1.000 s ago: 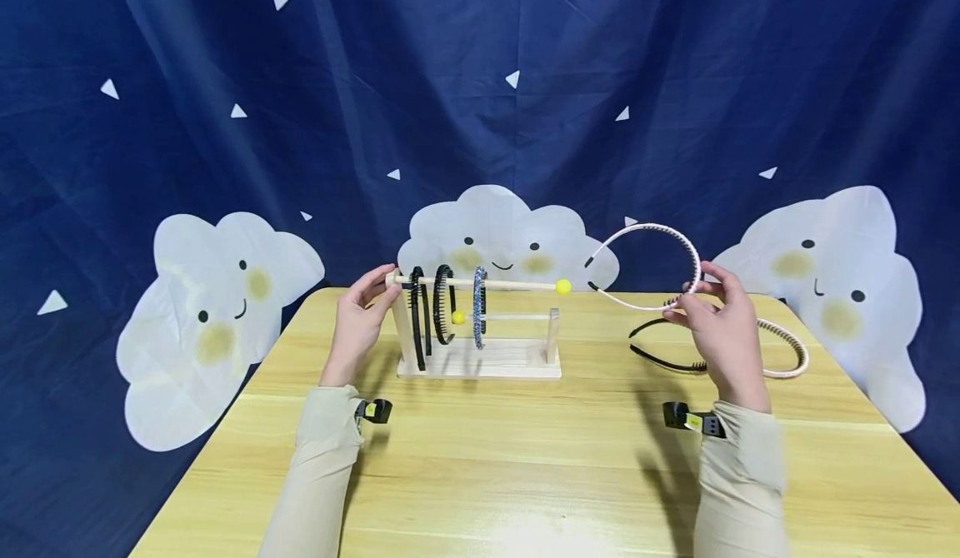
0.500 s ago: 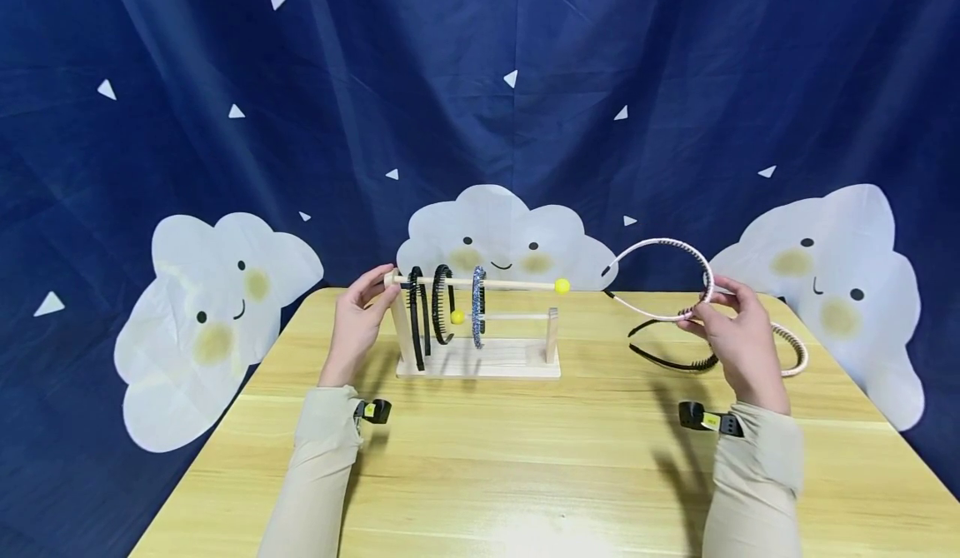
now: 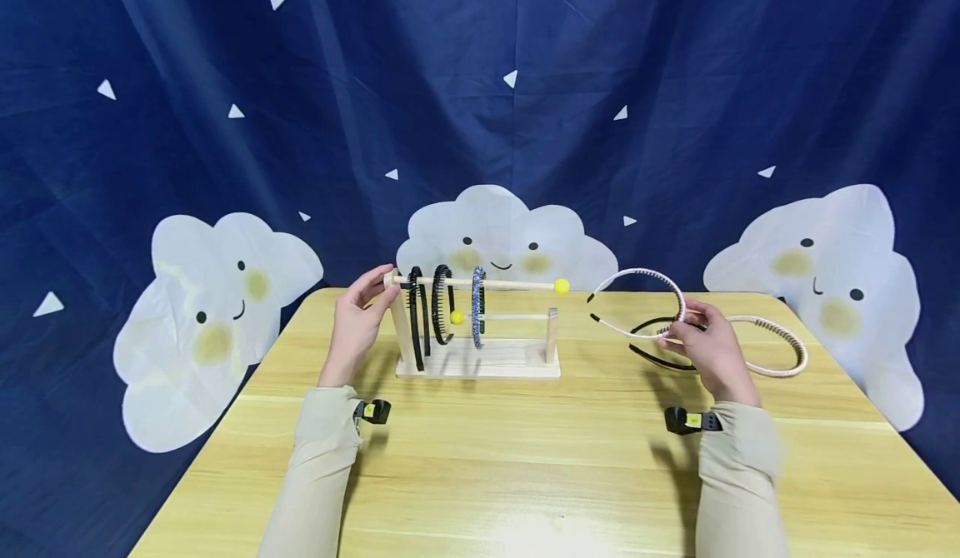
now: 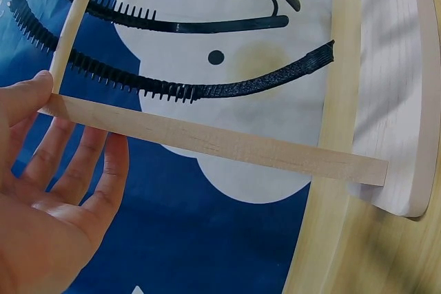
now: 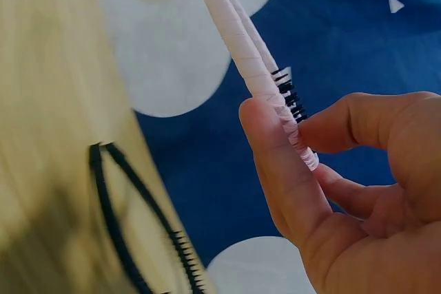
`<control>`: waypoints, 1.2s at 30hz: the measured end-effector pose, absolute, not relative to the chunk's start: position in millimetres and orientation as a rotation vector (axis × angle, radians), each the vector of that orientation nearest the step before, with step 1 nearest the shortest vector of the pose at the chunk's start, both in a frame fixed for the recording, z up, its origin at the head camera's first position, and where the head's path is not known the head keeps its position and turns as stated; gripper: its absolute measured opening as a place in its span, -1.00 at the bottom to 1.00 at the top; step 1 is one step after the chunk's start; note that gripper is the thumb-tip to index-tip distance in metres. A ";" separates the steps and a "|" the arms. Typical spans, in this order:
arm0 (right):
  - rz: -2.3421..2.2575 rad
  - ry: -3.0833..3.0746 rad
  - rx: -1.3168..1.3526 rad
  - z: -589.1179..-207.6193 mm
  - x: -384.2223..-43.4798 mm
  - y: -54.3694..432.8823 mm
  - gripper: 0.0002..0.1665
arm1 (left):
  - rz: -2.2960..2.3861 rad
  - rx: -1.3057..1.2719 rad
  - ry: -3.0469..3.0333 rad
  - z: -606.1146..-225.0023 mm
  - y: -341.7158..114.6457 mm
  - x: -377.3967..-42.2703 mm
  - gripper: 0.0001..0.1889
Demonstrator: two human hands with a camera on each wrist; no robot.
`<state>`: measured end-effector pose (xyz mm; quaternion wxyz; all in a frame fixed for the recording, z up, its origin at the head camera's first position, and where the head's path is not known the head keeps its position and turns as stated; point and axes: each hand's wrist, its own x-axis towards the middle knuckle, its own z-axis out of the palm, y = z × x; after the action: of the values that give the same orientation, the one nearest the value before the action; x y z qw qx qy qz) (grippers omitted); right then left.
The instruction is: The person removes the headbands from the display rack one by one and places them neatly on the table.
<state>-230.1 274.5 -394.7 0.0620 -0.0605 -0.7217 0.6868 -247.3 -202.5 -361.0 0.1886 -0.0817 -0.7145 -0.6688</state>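
Observation:
My left hand (image 3: 358, 321) grips the top of the left upright (image 4: 220, 137) of a wooden headband stand (image 3: 517, 362), thumb on one side and fingers behind. Two black toothed headbands (image 4: 241, 90) and a blue glittery headband (image 3: 477, 312) hang on its upper rod, which ends in a yellow ball (image 3: 562, 286). Over the table at the right, my right hand (image 3: 712, 354) pinches a pale pink headband (image 5: 238, 43) between thumb and fingers. Its black-tipped open ends point left, toward the yellow ball but apart from it.
Below the right hand, a black headband (image 5: 107, 204) and another pale pink headband (image 3: 804, 356) lie on the wooden table (image 3: 480, 458). A lower rod with its own yellow ball (image 3: 457, 317) runs to the stand's short right post (image 3: 552, 337). A blue cloud-print curtain (image 3: 480, 108) hangs behind.
My right hand moved the pink headband slightly right and down, then back left and lower. The left hand stayed at the upright, and the headbands on the rod did not move.

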 end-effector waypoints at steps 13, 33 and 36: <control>2.097 -2.386 -0.213 -429.7 -240.7 272.0 -0.20 | -1.883 -0.225 -1.997 -361.1 -202.4 -247.1 -0.58; 2.190 -2.399 -0.296 -450.4 -246.5 253.7 -0.20 | -1.864 -0.238 -2.014 -361.6 -203.0 -247.2 -0.58; 2.186 -2.406 -0.291 -451.9 -247.7 252.4 -0.21 | -1.857 -0.240 -2.022 -361.5 -202.8 -247.2 -0.57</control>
<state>-247.7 252.4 -451.9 -0.0611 -0.0891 -0.7357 0.6686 -247.2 -202.8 -361.5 0.1917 -0.0854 -0.7201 -0.6614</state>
